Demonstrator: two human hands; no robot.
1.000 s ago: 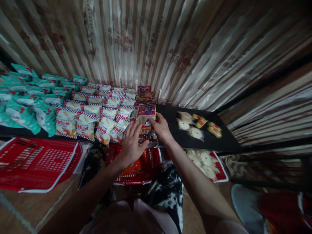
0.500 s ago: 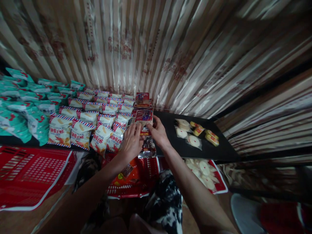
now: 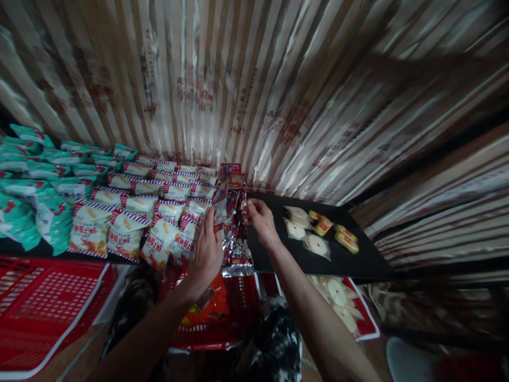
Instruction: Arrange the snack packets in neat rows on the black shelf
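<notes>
A row of dark red snack packets [image 3: 231, 212] stands on edge on the black shelf [image 3: 350, 257], beside the striped white shrimp-cracker bags. My left hand [image 3: 208, 245] presses against the left side of this row, fingers closed on the front packets. My right hand [image 3: 257, 218] grips the row from the right, fingers pinched on a packet's edge. Silver foil backs of the packets show between my two hands.
Striped white bags [image 3: 127, 223] and teal bags [image 3: 35, 185] fill the shelf's left. Clear-wrapped round cakes [image 3: 306, 228] and yellow sweets [image 3: 344, 236] lie at right. Red baskets [image 3: 47, 307] sit below; one holds an orange packet [image 3: 210, 302], another round cakes [image 3: 340, 300]. Striped foil curtain behind.
The red packets that lay flat under my hands now stand tipped up on edge. Both hands have moved farther back along the shelf, squeezing the row from either side.
</notes>
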